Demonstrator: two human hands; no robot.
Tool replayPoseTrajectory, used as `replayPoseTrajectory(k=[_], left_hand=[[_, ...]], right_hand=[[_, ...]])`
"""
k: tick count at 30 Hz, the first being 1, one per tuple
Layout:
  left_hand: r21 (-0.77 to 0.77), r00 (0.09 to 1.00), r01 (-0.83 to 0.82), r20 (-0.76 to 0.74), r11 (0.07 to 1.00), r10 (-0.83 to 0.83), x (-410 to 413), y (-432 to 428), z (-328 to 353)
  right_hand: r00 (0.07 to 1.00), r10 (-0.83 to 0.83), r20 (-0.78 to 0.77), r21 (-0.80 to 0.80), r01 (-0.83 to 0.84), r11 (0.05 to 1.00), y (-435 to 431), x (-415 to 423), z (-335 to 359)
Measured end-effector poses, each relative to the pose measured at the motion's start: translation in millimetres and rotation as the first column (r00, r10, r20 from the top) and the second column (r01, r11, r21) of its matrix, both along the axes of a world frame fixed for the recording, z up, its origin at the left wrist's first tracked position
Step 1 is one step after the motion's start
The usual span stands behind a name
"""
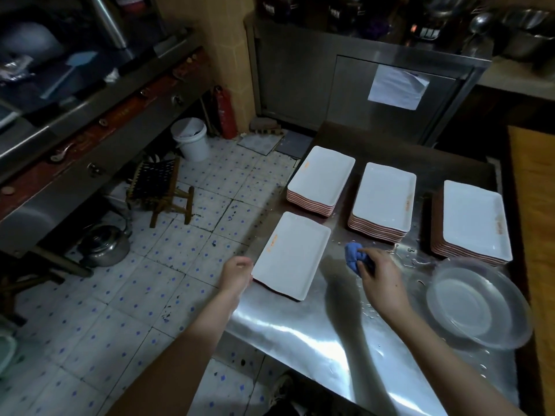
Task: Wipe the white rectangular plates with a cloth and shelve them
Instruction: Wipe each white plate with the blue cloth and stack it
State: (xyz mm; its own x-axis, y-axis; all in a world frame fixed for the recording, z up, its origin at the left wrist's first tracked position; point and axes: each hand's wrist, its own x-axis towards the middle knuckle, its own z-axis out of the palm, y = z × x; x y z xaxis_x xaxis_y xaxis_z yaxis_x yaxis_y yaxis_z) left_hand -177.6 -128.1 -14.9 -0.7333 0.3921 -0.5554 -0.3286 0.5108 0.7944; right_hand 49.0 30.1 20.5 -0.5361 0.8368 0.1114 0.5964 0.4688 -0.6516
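A single white rectangular plate (pixel 292 254) lies at the left edge of the steel table (pixel 315 334). My left hand (pixel 235 273) touches its near left corner, fingers curled at the rim. My right hand (pixel 380 277) rests on the wet tabletop just right of that plate, closed on a crumpled blue cloth (pixel 353 256). Three stacks of white rectangular plates stand behind: one at the far left (pixel 321 177), one in the middle (pixel 384 199), one at the right (pixel 474 219).
A clear glass bowl (pixel 477 304) sits on the table near its right edge. Water drops lie around it. A wooden stool (pixel 162 190), a white bucket (pixel 192 139), a kettle (pixel 103 244) and a red extinguisher (pixel 225 112) stand on the tiled floor to the left. A steel cabinet (pixel 360 85) rises behind.
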Motion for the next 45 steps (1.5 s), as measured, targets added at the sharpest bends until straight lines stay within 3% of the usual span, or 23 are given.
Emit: replayPoseTrajectory(k=[6,21,26,31,35,45], left_hand=[[0.065,0.998,0.063,0.007,0.996,-0.063,1,32,11],[0.051,0.993,0.113,0.016,0.992,-0.114,-5,157,5],[0.109,0.996,0.054,-0.07,0.993,-0.046,-4,198,6],[0.161,0.998,-0.067,-0.005,0.985,0.069,2,225,6],[0.167,0.991,-0.117,-0.042,0.979,0.126,6,235,-1],[0.208,0.986,-0.167,0.011,0.964,0.169,2,230,-1]], right_hand=[[0.999,-0.027,-0.017,-0.022,0.027,0.999,13,7,0],[0.993,-0.108,-0.039,-0.076,0.104,0.992,52,19,2],[0.989,-0.142,-0.038,-0.084,0.139,0.987,67,18,-2],[0.988,-0.131,-0.077,-0.117,0.122,0.986,84,15,1],[0.986,-0.139,-0.093,-0.117,0.127,0.985,96,12,2],[0.978,-0.149,-0.144,-0.085,0.138,0.987,100,12,4]])
